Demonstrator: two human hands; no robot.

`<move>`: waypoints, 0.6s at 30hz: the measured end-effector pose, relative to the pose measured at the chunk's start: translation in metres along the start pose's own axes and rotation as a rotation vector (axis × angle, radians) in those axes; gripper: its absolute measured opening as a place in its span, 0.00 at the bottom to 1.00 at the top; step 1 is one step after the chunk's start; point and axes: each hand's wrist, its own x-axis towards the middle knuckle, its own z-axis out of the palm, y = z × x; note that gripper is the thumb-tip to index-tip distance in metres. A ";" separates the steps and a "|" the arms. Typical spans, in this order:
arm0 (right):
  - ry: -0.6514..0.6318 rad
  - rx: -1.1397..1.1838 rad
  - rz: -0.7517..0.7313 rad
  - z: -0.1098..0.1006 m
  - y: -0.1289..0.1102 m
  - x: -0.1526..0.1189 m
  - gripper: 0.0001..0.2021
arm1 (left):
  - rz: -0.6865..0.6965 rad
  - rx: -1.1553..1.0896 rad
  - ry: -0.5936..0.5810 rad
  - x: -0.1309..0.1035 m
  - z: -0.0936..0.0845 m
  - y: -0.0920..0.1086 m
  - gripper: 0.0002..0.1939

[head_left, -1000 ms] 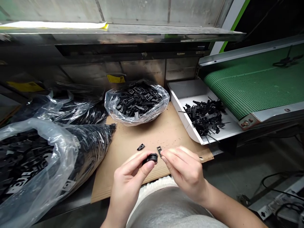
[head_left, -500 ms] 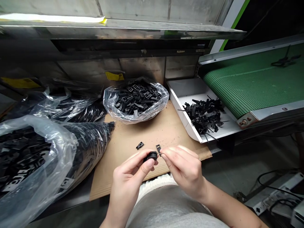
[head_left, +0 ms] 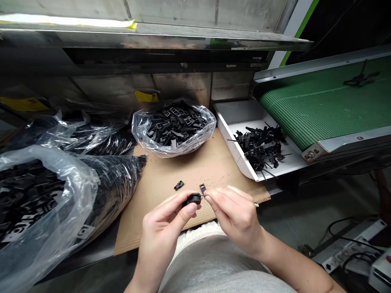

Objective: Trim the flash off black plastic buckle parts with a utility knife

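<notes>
My left hand (head_left: pixel 166 224) is closed on a rounded black part (head_left: pixel 194 198), held between thumb and fingers over the front of the cardboard. Close beside it, my right hand (head_left: pixel 233 211) pinches something thin and small, its tip near the black part. A small black piece with a rectangular opening (head_left: pixel 202 187) shows just beyond the right fingertips; whether it is held or lies on the cardboard, I cannot tell. Another small black piece (head_left: pixel 179 185) lies on the cardboard (head_left: pixel 165 173) behind my left hand.
An open plastic bag of black pieces (head_left: pixel 177 126) stands behind the cardboard. Larger filled bags (head_left: pixel 88 191) are at the left. On the right, a white tray (head_left: pixel 244 162) holds tangled black parts beside a green conveyor belt (head_left: pixel 330 101) carrying a black part.
The black part on the belt sits slightly further left and lower, though the whole view has shifted a little. Both hands keep nearly the same pose and hold.
</notes>
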 end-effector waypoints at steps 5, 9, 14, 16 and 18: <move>-0.168 0.174 0.126 -0.010 -0.003 0.010 0.10 | 0.089 0.059 -0.041 0.002 -0.003 0.000 0.09; -0.330 0.415 0.230 -0.019 -0.005 0.018 0.10 | 0.174 0.079 -0.100 0.003 -0.005 -0.001 0.11; -0.351 0.490 0.295 -0.021 -0.007 0.018 0.11 | 0.222 0.085 -0.122 0.003 -0.008 -0.002 0.12; -0.410 0.589 0.370 -0.021 -0.005 0.018 0.13 | 0.245 0.111 -0.124 0.002 -0.008 -0.001 0.13; -0.535 0.782 0.513 -0.022 0.001 0.020 0.13 | 0.277 0.144 -0.133 0.001 -0.008 0.001 0.13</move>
